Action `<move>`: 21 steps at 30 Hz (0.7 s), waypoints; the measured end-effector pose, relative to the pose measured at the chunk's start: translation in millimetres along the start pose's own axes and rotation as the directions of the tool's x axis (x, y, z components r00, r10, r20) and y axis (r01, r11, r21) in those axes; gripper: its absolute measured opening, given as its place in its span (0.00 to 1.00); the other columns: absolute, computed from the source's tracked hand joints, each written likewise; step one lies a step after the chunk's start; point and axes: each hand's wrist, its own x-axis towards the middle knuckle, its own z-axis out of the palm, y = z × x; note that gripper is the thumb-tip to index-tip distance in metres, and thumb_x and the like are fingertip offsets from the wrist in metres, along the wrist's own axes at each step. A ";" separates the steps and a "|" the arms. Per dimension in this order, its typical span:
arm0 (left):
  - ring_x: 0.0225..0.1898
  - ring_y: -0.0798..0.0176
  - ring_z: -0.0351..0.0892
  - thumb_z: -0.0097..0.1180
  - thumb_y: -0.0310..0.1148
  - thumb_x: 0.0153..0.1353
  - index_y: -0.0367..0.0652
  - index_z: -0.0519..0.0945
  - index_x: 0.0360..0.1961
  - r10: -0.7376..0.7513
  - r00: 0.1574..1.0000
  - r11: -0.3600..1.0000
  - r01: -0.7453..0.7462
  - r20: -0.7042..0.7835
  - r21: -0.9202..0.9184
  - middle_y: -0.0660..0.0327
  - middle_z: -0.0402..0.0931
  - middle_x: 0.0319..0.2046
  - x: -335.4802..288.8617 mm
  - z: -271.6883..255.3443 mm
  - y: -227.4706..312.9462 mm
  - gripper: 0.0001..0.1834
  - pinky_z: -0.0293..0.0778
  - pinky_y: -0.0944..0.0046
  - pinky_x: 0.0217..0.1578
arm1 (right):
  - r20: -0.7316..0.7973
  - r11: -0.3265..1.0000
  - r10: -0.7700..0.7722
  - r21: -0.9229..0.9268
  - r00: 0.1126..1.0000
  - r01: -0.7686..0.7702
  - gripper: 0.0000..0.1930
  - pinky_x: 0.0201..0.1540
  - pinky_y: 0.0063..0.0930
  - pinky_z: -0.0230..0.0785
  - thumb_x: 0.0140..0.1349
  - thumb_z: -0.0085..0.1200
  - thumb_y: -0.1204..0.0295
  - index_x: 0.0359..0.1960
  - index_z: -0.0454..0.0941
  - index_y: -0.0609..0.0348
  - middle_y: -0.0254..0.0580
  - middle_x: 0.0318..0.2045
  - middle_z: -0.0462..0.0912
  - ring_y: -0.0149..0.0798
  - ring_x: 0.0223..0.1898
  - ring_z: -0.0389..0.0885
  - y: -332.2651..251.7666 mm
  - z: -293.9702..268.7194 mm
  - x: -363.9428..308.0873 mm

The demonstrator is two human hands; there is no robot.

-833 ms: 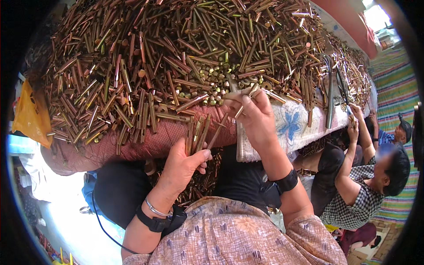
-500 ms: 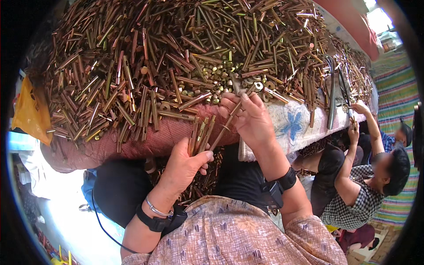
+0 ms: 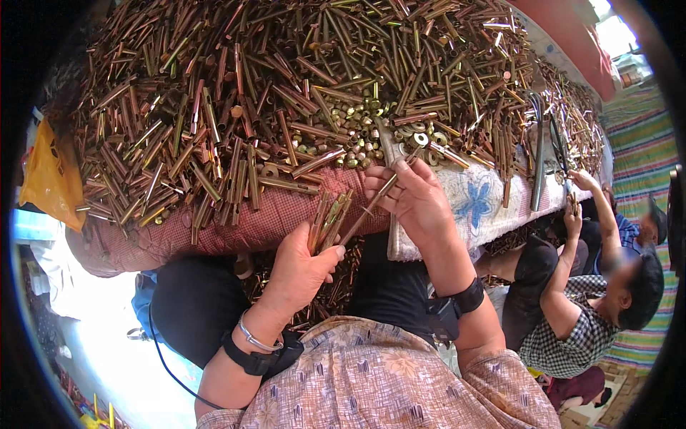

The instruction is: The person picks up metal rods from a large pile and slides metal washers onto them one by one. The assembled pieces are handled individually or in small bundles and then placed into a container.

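Observation:
My left hand [image 3: 296,268] is closed around several slotted metal sleeves [image 3: 329,223], which stick up past the fingers. Its thumb and fingertips also pinch the lower end of a long anchor bolt [image 3: 355,227]. The bolt slants up to the right into my right hand [image 3: 423,206], whose thumb and fingers are closed on its thicker upper part. A small washer-like ring [image 3: 366,210] sits partway along the bolt. Just beyond my right fingers lie loose washers [image 3: 421,139] and a pile of brass-coloured nuts [image 3: 361,136].
A large heap of metal sleeves and bolts [image 3: 236,79] covers the table beyond a red cloth roll [image 3: 143,247] and a white cloth [image 3: 464,222]. A flat metal bar [image 3: 386,143] lies near the nuts. At right, a co-worker in a checked shirt [image 3: 564,350] handles parts.
My right hand has shifted slightly down and toward me with the bolt's upper end. The left hand stays nearly in place, its sleeves slightly shifted.

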 end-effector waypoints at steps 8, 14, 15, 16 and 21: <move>0.19 0.78 0.65 0.54 0.26 0.53 0.38 0.70 0.34 0.044 0.999 0.985 -0.041 -0.016 0.167 0.69 0.69 0.22 1.3 -2.2 1.3 0.09 0.67 0.77 0.19 | -0.031 0.992 -0.126 0.001 0.992 0.126 0.09 0.42 0.37 0.74 0.63 0.42 0.71 0.40 0.67 0.64 0.52 0.36 0.77 0.42 0.37 0.79 11.9 2.7 2.1; 0.19 0.77 0.66 0.54 0.25 0.52 0.39 0.70 0.33 0.018 1.000 0.997 -0.017 -0.016 0.081 0.68 0.69 0.22 0.1 -2.8 1.3 0.08 0.66 0.77 0.19 | -0.045 0.999 -0.038 -0.009 0.998 0.037 0.08 0.40 0.35 0.75 0.63 0.43 0.71 0.39 0.68 0.64 0.51 0.37 0.77 0.41 0.36 0.79 10.7 6.4 0.5; 0.20 0.77 0.67 0.54 0.25 0.53 0.39 0.70 0.34 0.010 1.000 0.997 -0.009 -0.008 0.076 0.68 0.70 0.23 0.4 -2.5 1.2 0.08 0.67 0.77 0.20 | -0.049 0.999 -0.043 -0.017 0.998 0.042 0.08 0.40 0.35 0.74 0.62 0.43 0.71 0.38 0.69 0.63 0.51 0.37 0.77 0.41 0.36 0.79 11.9 4.5 -0.5; 0.20 0.77 0.67 0.53 0.25 0.53 0.39 0.70 0.34 0.001 1.000 0.997 -0.001 0.001 0.071 0.67 0.71 0.23 0.9 -2.4 1.0 0.08 0.67 0.76 0.20 | -0.052 0.999 -0.048 -0.025 0.998 0.047 0.07 0.40 0.34 0.74 0.62 0.44 0.71 0.38 0.69 0.62 0.51 0.37 0.77 0.41 0.36 0.79 12.8 3.4 -1.8; 0.22 0.75 0.70 0.54 0.28 0.55 0.40 0.69 0.37 -0.059 0.997 0.973 0.070 0.053 -0.222 0.64 0.74 0.26 4.7 -2.2 -2.2 0.10 0.69 0.75 0.21 | 0.015 0.993 0.105 0.048 0.994 -0.106 0.07 0.40 0.28 0.72 0.61 0.45 0.71 0.37 0.70 0.60 0.41 0.35 0.78 0.35 0.35 0.78 25.9 20.4 -12.3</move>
